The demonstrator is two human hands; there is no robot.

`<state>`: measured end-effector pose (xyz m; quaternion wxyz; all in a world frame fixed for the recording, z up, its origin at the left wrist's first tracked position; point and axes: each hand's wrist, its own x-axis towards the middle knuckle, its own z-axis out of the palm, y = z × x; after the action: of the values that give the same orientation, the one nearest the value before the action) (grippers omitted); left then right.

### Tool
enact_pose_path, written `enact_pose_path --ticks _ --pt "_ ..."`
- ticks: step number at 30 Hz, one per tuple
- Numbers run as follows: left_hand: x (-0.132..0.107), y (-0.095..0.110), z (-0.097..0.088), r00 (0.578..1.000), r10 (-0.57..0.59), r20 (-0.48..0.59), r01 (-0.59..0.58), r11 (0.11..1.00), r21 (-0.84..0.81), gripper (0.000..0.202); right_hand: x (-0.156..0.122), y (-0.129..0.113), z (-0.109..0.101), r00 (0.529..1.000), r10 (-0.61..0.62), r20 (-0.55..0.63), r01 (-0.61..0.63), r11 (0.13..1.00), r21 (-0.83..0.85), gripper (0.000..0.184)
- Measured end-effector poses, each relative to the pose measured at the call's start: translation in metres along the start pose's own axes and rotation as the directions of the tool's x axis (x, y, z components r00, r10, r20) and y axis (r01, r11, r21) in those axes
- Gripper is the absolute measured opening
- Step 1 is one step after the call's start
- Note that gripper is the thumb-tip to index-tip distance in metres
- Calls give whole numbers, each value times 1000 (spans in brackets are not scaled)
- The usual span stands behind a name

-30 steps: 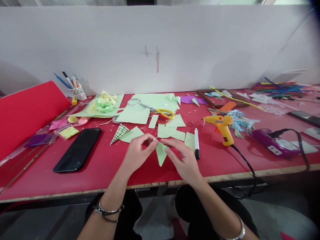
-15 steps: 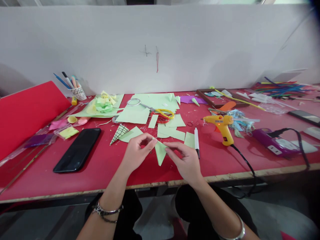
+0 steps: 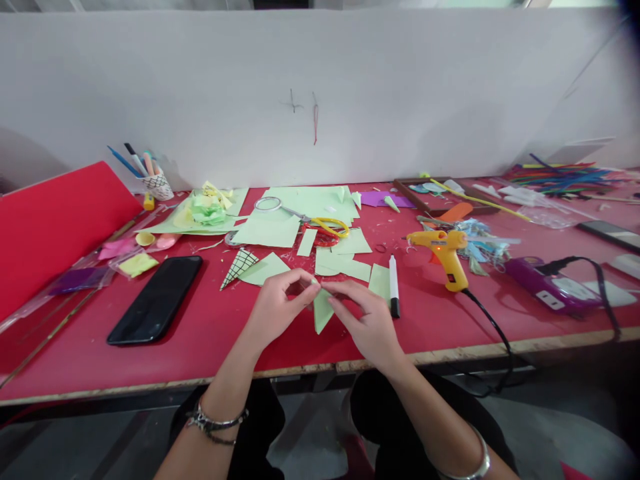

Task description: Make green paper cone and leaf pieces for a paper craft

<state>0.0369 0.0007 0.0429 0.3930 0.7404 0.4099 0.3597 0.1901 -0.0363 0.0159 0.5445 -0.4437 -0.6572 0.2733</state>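
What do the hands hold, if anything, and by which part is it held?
A green paper, pinched at its upper end by the left hand and the right hand; the lower end points down.

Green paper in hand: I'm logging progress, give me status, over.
Left hand, right hand: both pinching green paper near its top. Narrow end down. White marker close beside right hand.

The held paper (image 3: 323, 316) is between phone (image 3: 156, 300) and marker (image 3: 394, 285).

The held paper (image 3: 323, 315) looks matt, the phone (image 3: 155, 301) glossy.
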Motion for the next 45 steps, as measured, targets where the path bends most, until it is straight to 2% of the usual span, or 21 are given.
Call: enact_pose_path --ticks 4,8,15,26,33,34,39,45 --pt "-1 1 2 1000 5 27 -5 1000 -31 17 1 0 0 999 -26 -27 26 1000 -8 17" --pt "0 1 2 998 6 60 -3 999 -50 17 0 3 1 998 3 -55 -3 1000 -7 10" --pt "0 -1 1 1000 -12 11 13 995 -98 14 -2 4 2 999 52 11 -53 998 46 10" --pt "1 -2 1 998 -55 -2 54 983 -177 15 -2 5 2 996 50 -74 -48 998 28 2" --pt "2 -2 0 998 -55 -26 50 984 -168 14 -2 5 1 992 64 -106 -63 998 12 3" --pt "2 -2 0 998 -51 -25 46 986 -159 14 -2 5 1 994 61 -96 -60 998 13 2" --pt "1 -2 1 999 -42 -12 40 990 -131 16 0 3 0 1000 -5 9 5 1000 -5 22" --pt "1 -3 1 999 -46 -9 44 989 -139 17 1 3 -1 999 -35 -12 34 999 -29 20"
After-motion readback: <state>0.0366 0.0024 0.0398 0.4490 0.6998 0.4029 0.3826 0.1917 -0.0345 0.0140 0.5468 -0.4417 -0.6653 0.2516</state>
